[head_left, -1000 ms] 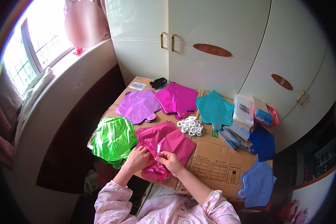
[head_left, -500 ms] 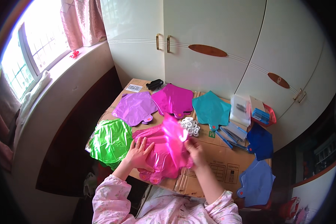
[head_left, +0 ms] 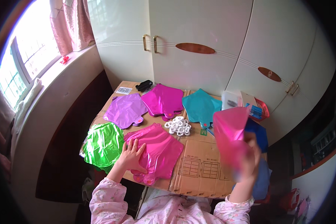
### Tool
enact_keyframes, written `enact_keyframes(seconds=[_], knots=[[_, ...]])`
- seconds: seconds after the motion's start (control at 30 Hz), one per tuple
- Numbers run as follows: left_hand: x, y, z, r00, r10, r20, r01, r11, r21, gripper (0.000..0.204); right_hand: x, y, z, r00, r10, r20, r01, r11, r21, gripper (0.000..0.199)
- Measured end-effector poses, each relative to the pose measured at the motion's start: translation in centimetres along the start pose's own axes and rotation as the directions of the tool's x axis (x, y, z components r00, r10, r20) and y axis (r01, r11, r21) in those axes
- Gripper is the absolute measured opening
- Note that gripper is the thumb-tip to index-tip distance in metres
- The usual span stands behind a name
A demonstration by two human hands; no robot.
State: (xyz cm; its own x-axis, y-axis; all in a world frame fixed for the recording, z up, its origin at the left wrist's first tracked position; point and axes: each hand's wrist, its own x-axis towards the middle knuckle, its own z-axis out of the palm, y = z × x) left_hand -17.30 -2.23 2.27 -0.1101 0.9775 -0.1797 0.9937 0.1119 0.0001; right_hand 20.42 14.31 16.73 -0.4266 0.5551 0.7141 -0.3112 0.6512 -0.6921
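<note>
On the table's near side lies a stack of flat pink star-shaped foil balloons [head_left: 162,151]. My left hand [head_left: 131,156] rests flat on the stack's left part, fingers spread. Out to the right, my right hand [head_left: 252,158] grips a single pink foil balloon [head_left: 230,127], raised above the cardboard and smeared by motion at its lower part. Green foil balloons [head_left: 103,145] lie just left of my left hand. Beneath and behind my right hand, dark blue [head_left: 260,135] and light blue foil balloons [head_left: 264,175] are partly hidden.
Flattened cardboard [head_left: 198,183] covers the table. Behind lie purple [head_left: 125,110], magenta [head_left: 162,99] and teal foil balloons [head_left: 201,106], a heap of white rings [head_left: 178,126] and a black object [head_left: 144,85]. A red box [head_left: 264,111] stands back right, before white cabinets [head_left: 198,22].
My right hand has lifted one pink balloon off the stack and carried it right, across the cardboard. My left hand stays on the stack. The view has shifted slightly.
</note>
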Motion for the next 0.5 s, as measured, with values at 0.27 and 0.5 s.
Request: enact_keyframes(seconds=[0.27, 0.5], knots=[[0.0, 4.2, -3.7, 0.916, 0.113, -0.384, -0.060, 0.987, 0.148, 0.080, -7.9, 1.7, 5.6, 0.793, 0.307, 0.526, 0.081, 0.803, -0.591, 0.012], [1.9, 14.2, -5.4, 0.712, 0.577, -0.400, -0.569, 0.808, 0.152, 0.043, -16.7, 6.9, 8.4, 0.742, 0.469, 0.479, 0.047, 0.677, -0.735, 0.021]])
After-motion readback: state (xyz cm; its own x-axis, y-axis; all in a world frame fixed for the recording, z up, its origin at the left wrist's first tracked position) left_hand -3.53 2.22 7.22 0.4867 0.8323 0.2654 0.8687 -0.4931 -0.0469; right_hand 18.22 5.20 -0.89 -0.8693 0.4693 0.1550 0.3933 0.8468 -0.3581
